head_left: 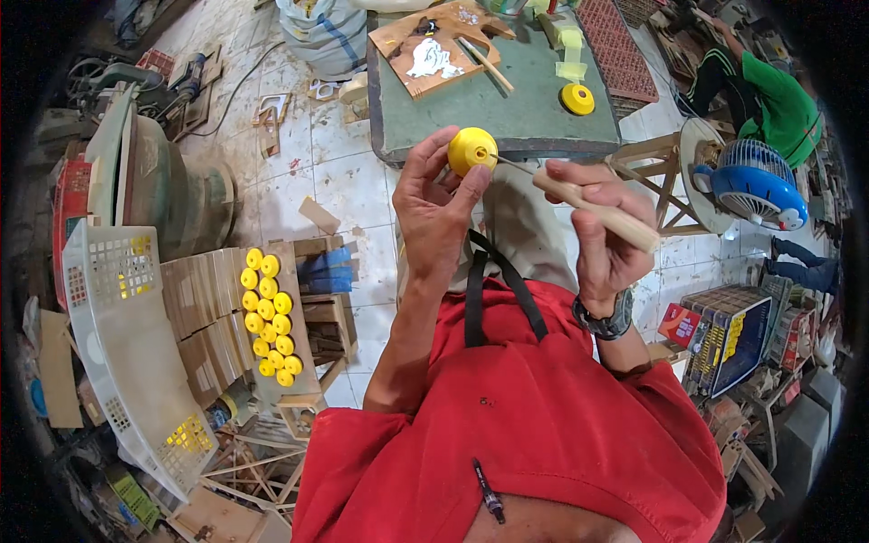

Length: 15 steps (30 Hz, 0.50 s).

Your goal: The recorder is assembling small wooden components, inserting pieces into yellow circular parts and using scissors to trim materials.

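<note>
Pinched between the thumb and fingers of my left hand is a yellow rounded piece with a small hole in its face. My right hand grips the pale wooden handle of a thin-shafted tool. The shaft points left, its tip at or close to the yellow piece; contact is hard to tell. Beyond my hands, a green-topped table bears another yellow piece and a wooden board with white paste. A slim stick-like tool lies across the board.
Several yellow pieces stand on a board at my left, beside a white plastic basket. At right are a blue fan, a crate and a person in green. A sack stands beyond.
</note>
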{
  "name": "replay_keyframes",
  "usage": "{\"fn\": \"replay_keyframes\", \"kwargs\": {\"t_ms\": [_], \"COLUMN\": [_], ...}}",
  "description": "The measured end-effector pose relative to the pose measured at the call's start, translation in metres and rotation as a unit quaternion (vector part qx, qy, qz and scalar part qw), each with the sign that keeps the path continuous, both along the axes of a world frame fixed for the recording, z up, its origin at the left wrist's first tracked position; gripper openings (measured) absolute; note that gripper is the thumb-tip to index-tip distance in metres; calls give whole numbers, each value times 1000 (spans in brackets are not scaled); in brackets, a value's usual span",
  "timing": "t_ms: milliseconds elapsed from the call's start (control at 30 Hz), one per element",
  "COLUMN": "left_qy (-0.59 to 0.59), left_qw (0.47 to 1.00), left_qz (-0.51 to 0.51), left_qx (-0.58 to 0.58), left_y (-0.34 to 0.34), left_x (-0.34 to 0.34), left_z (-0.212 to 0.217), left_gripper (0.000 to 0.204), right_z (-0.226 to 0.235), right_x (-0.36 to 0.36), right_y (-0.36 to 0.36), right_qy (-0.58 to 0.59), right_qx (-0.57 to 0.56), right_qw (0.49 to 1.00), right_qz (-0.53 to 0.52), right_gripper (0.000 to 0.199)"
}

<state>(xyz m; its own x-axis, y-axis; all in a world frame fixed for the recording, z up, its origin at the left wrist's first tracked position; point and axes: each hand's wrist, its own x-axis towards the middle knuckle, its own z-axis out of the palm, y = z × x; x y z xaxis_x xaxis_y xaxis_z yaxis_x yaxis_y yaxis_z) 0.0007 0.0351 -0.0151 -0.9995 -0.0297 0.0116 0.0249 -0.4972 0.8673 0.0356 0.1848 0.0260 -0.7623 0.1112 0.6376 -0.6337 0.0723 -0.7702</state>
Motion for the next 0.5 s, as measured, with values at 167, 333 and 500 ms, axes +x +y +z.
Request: {"fn": "replay_keyframes", "kwargs": {"t_ms": [167, 333, 500], "left_qy": [-1, 8, 19], "left_qw": [1000, 1000, 1000], "left_qz": [6, -1, 6], "left_qx": [17, 21, 22], "left_y": [-1, -2, -2], "left_x": [1, 1, 2], "left_z": [2, 4, 0], "left_gripper": [45, 46, 46], "right_z": [-1, 3, 9], "right_x": [-3, -6, -11], "right_y": [-4, -9, -11], "right_qy": [30, 2, -6], "right_qx": [44, 60, 157], "right_qw": [999, 998, 987], "right_qz": [-1, -3, -32], "right_gripper": [24, 23, 27]}}
